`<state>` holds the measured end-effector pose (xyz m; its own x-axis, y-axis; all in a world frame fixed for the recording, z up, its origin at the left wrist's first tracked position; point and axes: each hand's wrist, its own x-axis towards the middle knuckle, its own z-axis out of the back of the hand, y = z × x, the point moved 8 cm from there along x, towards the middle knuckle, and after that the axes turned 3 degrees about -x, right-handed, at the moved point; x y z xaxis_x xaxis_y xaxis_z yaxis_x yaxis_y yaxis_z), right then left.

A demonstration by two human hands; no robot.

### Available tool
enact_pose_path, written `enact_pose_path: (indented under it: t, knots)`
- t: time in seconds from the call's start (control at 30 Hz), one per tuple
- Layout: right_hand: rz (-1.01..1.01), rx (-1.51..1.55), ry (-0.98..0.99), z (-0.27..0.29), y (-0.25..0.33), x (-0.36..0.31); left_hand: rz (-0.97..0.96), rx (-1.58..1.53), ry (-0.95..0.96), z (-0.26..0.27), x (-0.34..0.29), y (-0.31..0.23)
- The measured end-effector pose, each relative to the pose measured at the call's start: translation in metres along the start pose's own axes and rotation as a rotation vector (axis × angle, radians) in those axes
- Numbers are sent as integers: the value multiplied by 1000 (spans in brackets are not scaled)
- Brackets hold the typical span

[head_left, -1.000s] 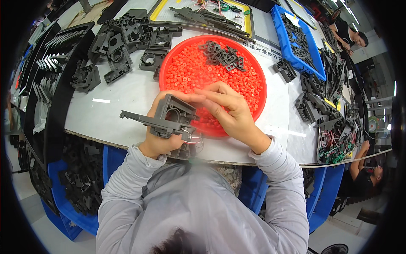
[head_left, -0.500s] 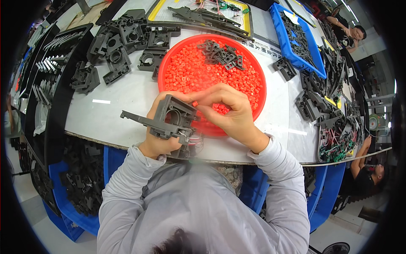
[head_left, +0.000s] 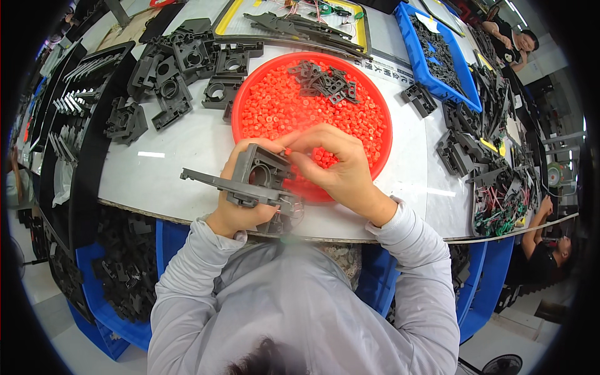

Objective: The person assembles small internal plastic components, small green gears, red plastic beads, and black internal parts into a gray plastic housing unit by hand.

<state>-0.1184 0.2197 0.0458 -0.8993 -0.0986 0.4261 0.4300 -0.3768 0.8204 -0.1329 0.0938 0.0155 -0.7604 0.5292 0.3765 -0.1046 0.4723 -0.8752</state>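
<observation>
Two hands at work over the near edge of a white table (head_left: 156,175). Left hand (head_left: 232,215): grasping a dark gray plastic housing (head_left: 242,167) with a round opening; a long flat arm of the part points leftward, and thin wires trail at its lower right corner. Right hand (head_left: 340,164): thumb and forefinger pinch a small red cap (head_left: 288,152) at the housing's upper right; whether cap and housing touch cannot be told.

Housing is held above the table, in front of the near left rim of a round red basin (head_left: 387,140). Basin contains many loose red caps (head_left: 269,103), with a heap of small dark perforated plates (head_left: 328,84) on top toward the back. The right hand and housing block the view of the basin's near part; the housing covers much of the left palm.

Surroundings: more gray housings (head_left: 170,87) piled behind and left of the basin; yellow-edged tray (head_left: 223,22) at the back; blue bin (head_left: 464,100) of dark pieces, back right; one separate gray block (head_left: 419,100) between basin and bin. Far right: wired parts with green pieces (head_left: 497,219). Left: black rack (head_left: 103,144) of metal pieces.
</observation>
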Motion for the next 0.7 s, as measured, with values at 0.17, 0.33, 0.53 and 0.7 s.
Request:
enact_pose_path:
  t: [0.17, 0.33, 0.53, 0.7]
  knots:
    - [83, -110, -65, 6, 5, 0, 4, 50, -30, 2, -1, 3]
    - [268, -379, -87, 6, 19, 1, 22, 157, 2, 3, -3, 4]
    - [246, -364, -96, 4, 13, 3, -19, 101, -3, 2, 0, 3]
    - [163, -298, -84, 4, 6, 4, -1, 65, 12, 2, 0, 5]
